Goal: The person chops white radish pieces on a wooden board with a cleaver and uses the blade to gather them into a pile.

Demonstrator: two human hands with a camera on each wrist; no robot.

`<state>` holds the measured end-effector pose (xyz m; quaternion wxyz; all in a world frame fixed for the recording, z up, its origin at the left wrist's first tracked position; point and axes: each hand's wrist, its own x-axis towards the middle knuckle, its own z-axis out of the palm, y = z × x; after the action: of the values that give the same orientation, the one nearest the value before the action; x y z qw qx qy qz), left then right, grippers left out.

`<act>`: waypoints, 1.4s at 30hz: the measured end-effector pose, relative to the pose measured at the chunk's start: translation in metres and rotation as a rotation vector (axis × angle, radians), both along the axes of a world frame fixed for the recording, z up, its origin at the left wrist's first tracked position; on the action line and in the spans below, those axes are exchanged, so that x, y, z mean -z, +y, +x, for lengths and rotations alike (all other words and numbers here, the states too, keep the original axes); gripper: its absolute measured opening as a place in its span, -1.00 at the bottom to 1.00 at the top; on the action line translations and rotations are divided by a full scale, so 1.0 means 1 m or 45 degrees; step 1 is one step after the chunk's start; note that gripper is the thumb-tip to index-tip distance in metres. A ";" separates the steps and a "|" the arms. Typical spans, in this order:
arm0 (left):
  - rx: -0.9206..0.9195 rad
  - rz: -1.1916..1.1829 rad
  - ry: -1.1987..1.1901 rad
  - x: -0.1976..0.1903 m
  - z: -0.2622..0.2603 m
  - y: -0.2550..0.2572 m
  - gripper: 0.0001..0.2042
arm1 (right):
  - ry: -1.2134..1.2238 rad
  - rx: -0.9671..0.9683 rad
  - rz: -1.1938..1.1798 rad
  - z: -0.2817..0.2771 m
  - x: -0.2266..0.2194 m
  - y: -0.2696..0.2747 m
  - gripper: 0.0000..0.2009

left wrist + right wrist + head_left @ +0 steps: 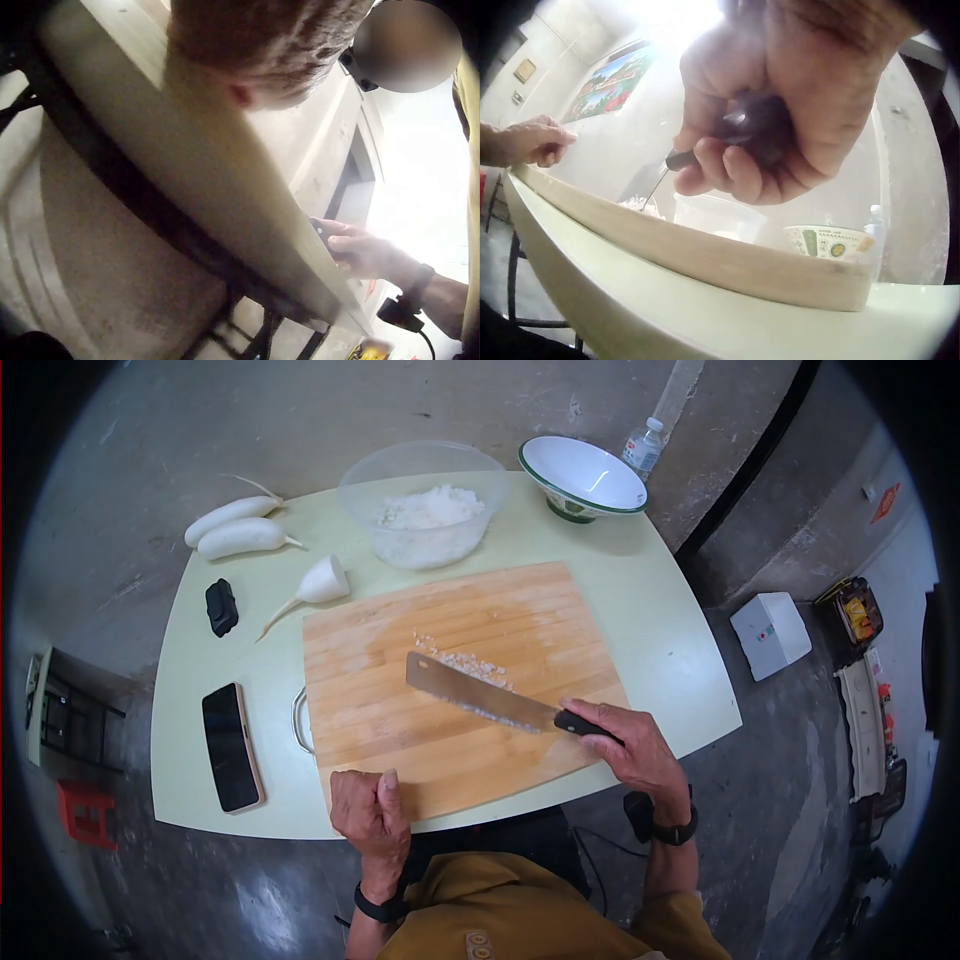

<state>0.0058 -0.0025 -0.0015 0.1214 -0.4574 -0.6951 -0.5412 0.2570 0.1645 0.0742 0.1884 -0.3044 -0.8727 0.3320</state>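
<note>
My right hand (pixel 635 748) grips the black handle (pixel 588 728) of a cleaver (pixel 475 695), its fingers wrapped round it in the right wrist view. The broad blade slants across the wooden cutting board (pixel 370 690), with white bits stuck along its lower edge. Behind the blade lies a small pile of chopped white radish (pixel 475 668). At the board's front left corner is my left hand (pixel 368 810), its fingers curled into a loose fist that holds nothing. In the right wrist view the left hand (pixel 536 142) shows above the board's edge.
Behind the board stand a clear plastic bowl (pixel 365 500) of chopped radish and a green-rimmed bowl (pixel 585 472). A water bottle (pixel 643 448) is at the back right. To the left lie a cut radish (pixel 322 580), whole radishes (pixel 240 538), a black object (pixel 222 608) and a phone (pixel 231 748).
</note>
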 end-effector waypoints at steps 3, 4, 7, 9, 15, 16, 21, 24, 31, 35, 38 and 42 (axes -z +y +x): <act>0.011 -0.094 -0.036 -0.003 -0.001 0.001 -0.83 | 0.087 0.034 0.087 -0.007 0.002 0.006 -0.55; 0.013 -0.098 -0.045 -0.004 -0.001 0.002 -0.85 | 0.166 0.080 0.048 -0.008 0.003 0.004 -0.55; 0.015 -0.116 -0.053 -0.007 0.001 0.003 -0.87 | 0.258 0.210 0.077 -0.010 0.002 -0.005 -0.53; 0.026 -0.125 -0.058 -0.009 0.002 0.004 -0.88 | 0.266 0.302 0.152 -0.010 0.000 -0.014 -0.53; 0.036 -0.132 -0.026 -0.008 0.000 0.002 -0.89 | 0.227 0.676 0.342 -0.012 0.007 -0.032 -0.52; 0.046 -0.137 -0.039 -0.008 0.000 0.002 -0.89 | 0.173 0.708 0.391 -0.013 0.009 -0.033 -0.52; 0.048 -0.139 -0.051 -0.005 0.001 0.001 -0.89 | -0.049 0.751 0.506 -0.029 0.012 -0.048 -0.51; 0.047 -0.143 -0.048 -0.006 0.000 0.001 -0.89 | -0.084 0.631 0.580 -0.048 0.017 -0.061 -0.50; 0.050 -0.119 -0.029 -0.007 -0.001 0.003 -0.88 | 0.052 0.489 0.584 -0.058 0.010 -0.052 -0.46; 0.056 -0.121 -0.024 -0.008 0.000 0.003 -0.88 | -0.003 0.573 0.620 -0.052 0.011 -0.019 -0.44; 0.052 -0.122 -0.028 -0.008 0.000 0.003 -0.88 | 0.013 0.546 0.548 -0.052 0.015 -0.007 -0.44; 0.057 -0.149 -0.035 -0.008 -0.001 0.002 -0.88 | 0.088 0.416 0.522 -0.061 0.013 -0.013 -0.43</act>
<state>0.0053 0.0000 0.0063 0.0727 -0.4715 -0.7167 -0.5086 0.1956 0.1517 0.0613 0.3270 -0.3851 -0.8541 0.1236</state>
